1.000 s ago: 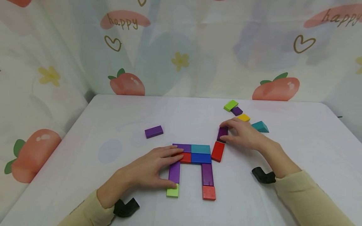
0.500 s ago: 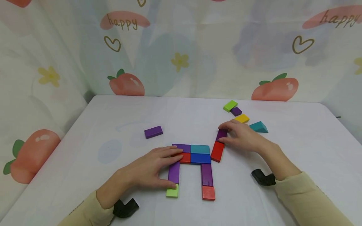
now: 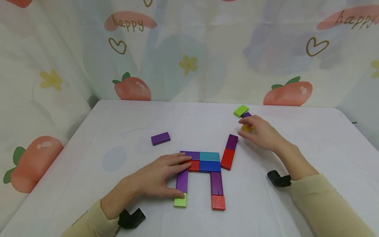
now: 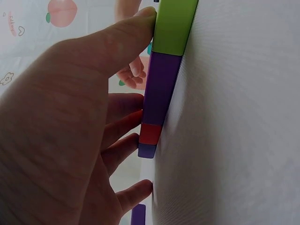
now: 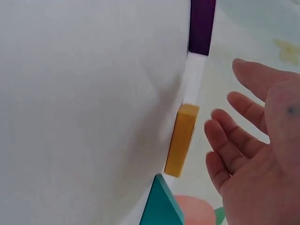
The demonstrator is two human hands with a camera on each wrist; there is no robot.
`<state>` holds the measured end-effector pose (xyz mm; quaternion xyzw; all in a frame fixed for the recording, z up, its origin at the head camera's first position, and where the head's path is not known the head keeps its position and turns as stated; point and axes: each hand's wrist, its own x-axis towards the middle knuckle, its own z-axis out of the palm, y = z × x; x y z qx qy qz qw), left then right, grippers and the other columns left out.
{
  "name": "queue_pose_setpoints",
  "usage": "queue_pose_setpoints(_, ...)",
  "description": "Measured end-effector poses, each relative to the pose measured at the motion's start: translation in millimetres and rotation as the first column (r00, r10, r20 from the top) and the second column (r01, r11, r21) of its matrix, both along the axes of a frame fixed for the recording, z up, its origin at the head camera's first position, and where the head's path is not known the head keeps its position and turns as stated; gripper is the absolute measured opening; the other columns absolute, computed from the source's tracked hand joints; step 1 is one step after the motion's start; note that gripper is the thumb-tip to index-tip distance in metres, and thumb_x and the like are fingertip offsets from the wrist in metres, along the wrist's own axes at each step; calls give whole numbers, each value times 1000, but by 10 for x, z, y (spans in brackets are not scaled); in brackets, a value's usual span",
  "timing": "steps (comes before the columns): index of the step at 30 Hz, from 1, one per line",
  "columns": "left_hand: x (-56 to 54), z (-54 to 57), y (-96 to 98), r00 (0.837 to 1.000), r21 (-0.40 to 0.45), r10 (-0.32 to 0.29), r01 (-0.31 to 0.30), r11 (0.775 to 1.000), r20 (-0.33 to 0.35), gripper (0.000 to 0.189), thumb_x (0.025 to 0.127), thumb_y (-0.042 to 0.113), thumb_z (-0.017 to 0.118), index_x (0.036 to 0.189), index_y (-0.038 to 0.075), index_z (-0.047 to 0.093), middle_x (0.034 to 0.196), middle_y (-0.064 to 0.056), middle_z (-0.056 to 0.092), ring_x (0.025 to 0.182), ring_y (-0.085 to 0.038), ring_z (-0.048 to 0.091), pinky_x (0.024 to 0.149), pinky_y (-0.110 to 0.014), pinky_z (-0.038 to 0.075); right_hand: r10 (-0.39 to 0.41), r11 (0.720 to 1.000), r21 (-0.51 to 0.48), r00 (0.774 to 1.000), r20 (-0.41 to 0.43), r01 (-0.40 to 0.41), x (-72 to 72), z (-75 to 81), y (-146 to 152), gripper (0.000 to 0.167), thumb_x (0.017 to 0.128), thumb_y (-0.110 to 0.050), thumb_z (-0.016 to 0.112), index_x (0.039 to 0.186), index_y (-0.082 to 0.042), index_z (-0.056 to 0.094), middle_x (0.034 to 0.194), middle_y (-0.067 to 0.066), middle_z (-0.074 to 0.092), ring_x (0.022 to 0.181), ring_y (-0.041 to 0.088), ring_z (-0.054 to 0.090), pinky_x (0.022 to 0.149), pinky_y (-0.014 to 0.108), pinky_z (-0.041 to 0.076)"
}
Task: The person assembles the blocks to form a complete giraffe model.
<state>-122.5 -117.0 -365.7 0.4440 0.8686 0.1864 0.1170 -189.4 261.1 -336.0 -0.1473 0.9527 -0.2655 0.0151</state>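
Left hand: rested on the block figure, its fingers (image 3: pixel 174 161) straight and spread; the thumb is laid on a lime-green rectangular block (image 3: pixel 180 202), and 2 fingertips are placed at a violet rectangular block (image 3: pixel 192 155) and a small red block (image 3: pixel 194 166)
Right hand: held (image 3: pixel 262 133) above a yellow rectangular block (image 5: pixel 181 140), thumb and fingers apart, a gap being seen in the right wrist view
Yellow block: set on the white cloth-covered surface (image 3: pixel 251 207), near a teal triangular prism (image 5: pixel 161 206)
Figure centre: formed of 2 rows of 2, completed by a teal rectangular block (image 3: pixel 209 156) and a blue rectangular block (image 3: pixel 210 166)
Slanted pair: a dark-purple rectangular block (image 3: pixel 232 142) and a bright-red rectangular block (image 3: pixel 228 159) are laid end to end, touching
Far blocks: a lime-green far block (image 3: pixel 241 111) is placed beside a partly hidden purple block (image 3: pixel 246 115)
Lone block: a purple rectangular block (image 3: pixel 161 138) is left well apart, beyond the left hand
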Motion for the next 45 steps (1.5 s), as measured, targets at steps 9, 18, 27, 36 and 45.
queue_pose_setpoints(9, 6, 2, -7, 1000, 2, 2, -2, 1000, 11, 86, 87, 62, 69, 156, 19, 42, 163, 8, 28, 152, -17, 15, 120, -45, 21, -114, 987, 114, 993, -13, 115, -173, -36, 159, 52, 96, -27, 67, 134, 6, 53, 139, 32, 42, 126, 51, 39, 104, 70, 30)
queue_pose_setpoints(18, 0, 8, -5, 1000, 1, -3, 3, 1000, 1, 85, 87, 61, 69, 156, 18, 42, 164, 8, 28, 152, -16, 15, 121, -43, 20, -172, 969, 190, 983, 67, 157, -243, -65, 228, 59, 94, -32, 69, 136, 6, 50, 135, 33, 43, 123, 48, 40, 103, 73, 23)
queue_pose_setpoints(27, 4, 15, 0, 1000, 0, -2, 2, 1000, 15, 85, 87, 61, 70, 156, 19, 42, 164, 8, 28, 152, -16, 15, 121, -44, 20, -124, 987, 113, 989, 81, 115, -232, -40, 142, 58, 93, -27, 72, 136, 5, 52, 134, 29, 48, 120, 45, 45, 101, 62, 42)
queue_pose_setpoints(36, 1, 4, 1, 1000, -5, 1, -1, 1000, 22, 86, 87, 61, 69, 156, 19, 41, 164, 9, 27, 152, -16, 15, 121, -44, 20, 13, 1000, 27, 998, 62, -14, -230, -41, 2, 46, 92, -18, 73, 130, 2, 59, 131, 22, 57, 126, 41, 46, 107, 61, 37)
queue_pose_setpoints(45, -1, 4, 1, 1000, -8, -2, 2, 1000, 3, 86, 87, 62, 69, 156, 19, 41, 164, 9, 27, 152, -16, 14, 121, -44, 20, 3, 999, 38, 997, 76, -6, -239, -63, 28, 43, 97, -18, 69, 133, 2, 58, 135, 24, 55, 131, 44, 44, 110, 62, 33)
